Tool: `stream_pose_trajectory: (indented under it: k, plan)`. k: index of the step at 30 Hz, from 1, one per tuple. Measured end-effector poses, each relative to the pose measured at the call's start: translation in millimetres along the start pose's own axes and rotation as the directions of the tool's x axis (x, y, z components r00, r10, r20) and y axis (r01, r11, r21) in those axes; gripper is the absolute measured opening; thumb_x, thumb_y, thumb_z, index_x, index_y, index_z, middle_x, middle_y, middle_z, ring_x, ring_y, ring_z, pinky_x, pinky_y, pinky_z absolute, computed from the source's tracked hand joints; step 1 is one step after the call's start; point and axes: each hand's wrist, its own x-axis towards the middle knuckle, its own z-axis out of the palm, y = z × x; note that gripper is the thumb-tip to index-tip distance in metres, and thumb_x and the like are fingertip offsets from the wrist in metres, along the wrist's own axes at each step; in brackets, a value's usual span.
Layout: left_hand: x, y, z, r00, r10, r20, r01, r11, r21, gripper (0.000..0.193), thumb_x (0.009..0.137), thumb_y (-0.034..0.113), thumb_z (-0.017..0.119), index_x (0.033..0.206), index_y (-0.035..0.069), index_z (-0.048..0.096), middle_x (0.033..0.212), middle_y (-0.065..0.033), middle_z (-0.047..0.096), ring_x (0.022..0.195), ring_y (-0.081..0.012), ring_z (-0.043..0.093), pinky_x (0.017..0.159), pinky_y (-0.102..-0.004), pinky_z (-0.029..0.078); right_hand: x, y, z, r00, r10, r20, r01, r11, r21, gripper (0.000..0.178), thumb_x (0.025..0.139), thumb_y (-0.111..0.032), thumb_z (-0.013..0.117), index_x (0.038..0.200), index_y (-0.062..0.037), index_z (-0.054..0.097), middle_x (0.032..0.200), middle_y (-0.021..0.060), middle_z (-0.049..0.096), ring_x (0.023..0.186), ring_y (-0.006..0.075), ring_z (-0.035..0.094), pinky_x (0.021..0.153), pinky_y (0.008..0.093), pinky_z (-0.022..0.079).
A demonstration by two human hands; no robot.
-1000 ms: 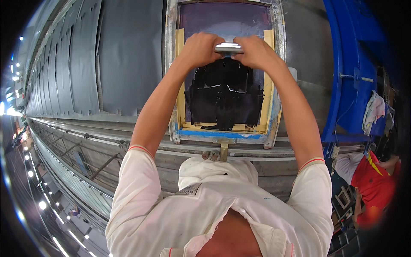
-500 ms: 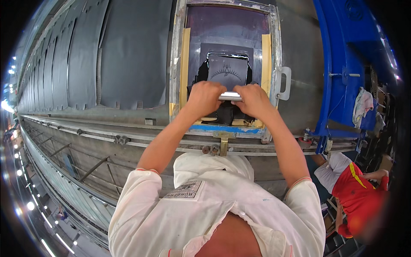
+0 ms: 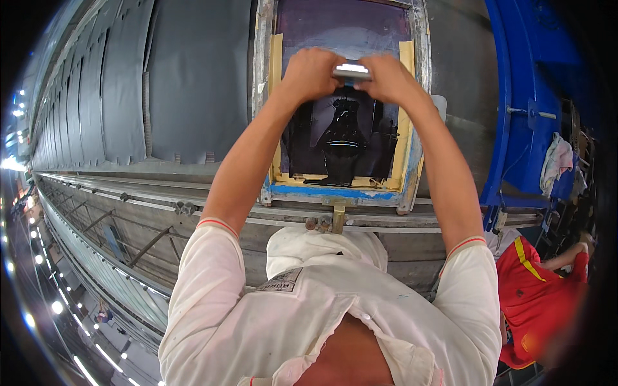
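Both my hands grip a squeegee with a silvery metal handle [image 3: 352, 71], held crosswise over a printing screen. My left hand [image 3: 312, 74] is closed round its left end, and my right hand [image 3: 389, 78] round its right end. The squeegee's blade is mostly hidden beneath my hands. Around it is the screen's worn metal frame [image 3: 259, 71], with yellowish tape [image 3: 277, 55] along the inner sides and blue paint on the near bar. Glossy black ink [image 3: 341, 128] lies on the mesh between the squeegee and the near edge.
Dark sheets [image 3: 196, 77] lie in a row on the long table to the left. A metal rail [image 3: 254, 219] runs along the near edge, with a brass-coloured bracket [image 3: 338, 215]. Blue machinery [image 3: 515, 148] with a hanging rag [image 3: 557, 161] stands right; a person in red [image 3: 537, 293] is beside it.
Both hands have moved the squeegee away from me, toward the far part of the screen. Black ink now covers the near mesh, where a printed pattern showed before.
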Motion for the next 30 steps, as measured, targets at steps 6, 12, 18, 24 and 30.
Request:
stream_pose_trajectory:
  k: [6,12,18,24,30]
  plan:
    - [-113,33,39,0.99,0.108,-0.088,-0.11,0.994,-0.02,0.023,0.072,0.011,0.08,0.094,0.013,0.074,0.087,-0.0084,0.072,0.084,-0.0326,0.069,0.075,-0.0453,0.054,-93,-30,65,0.993,-0.11,-0.03,0.11,0.994,0.001,0.031,0.079,-0.02,0.084,0.1,-0.0041,0.068,0.096,0.0214,0.074,0.098,0.0403,0.071,0.085,0.0493,0.056]
    - [-125,56,21,0.991,0.099,-0.094,-0.1,0.995,-0.005,0.04,0.074,0.024,0.087,0.11,0.014,0.072,0.094,-0.0027,0.069,0.092,-0.0262,0.064,0.084,-0.0419,0.044,-107,26,40,0.812,0.169,-0.558,-0.04,0.971,0.236,0.057,0.09,-0.044,0.076,0.129,-0.0037,0.066,0.113,0.0211,0.073,0.108,0.0394,0.068,0.095,0.0456,0.051]
    - [-147,52,42,0.988,0.056,-0.147,-0.051,0.998,0.038,0.04,0.064,0.009,0.084,0.102,0.014,0.073,0.098,-0.0025,0.069,0.095,-0.0257,0.063,0.085,-0.0426,0.046,-87,115,53,0.541,0.633,-0.554,-0.39,0.772,0.501,0.032,0.101,-0.033,0.061,0.113,-0.0046,0.071,0.111,0.0224,0.072,0.105,0.0373,0.069,0.092,0.0445,0.051]
    - [-164,49,10,0.98,0.044,-0.194,-0.044,0.999,0.004,0.039,0.062,0.005,0.081,0.099,0.013,0.074,0.099,-0.0015,0.07,0.098,-0.0259,0.064,0.089,-0.042,0.046,-107,86,11,0.58,0.678,-0.452,-0.231,0.669,0.707,0.026,0.102,-0.029,0.065,0.103,-0.0041,0.071,0.07,0.0038,0.064,0.065,0.0112,0.057,0.063,0.0325,0.046]
    - [-205,-24,-37,0.975,0.01,-0.222,0.0,0.999,0.044,0.036,0.063,0.005,0.081,0.098,0.013,0.075,0.097,-0.0041,0.072,0.097,-0.028,0.067,0.088,-0.0431,0.048,-51,-5,61,0.561,0.591,-0.58,-0.11,0.748,0.655,0.022,0.101,-0.026,0.065,0.102,-0.0052,0.072,0.091,0.0066,0.069,0.083,0.0181,0.063,0.077,0.0353,0.051]
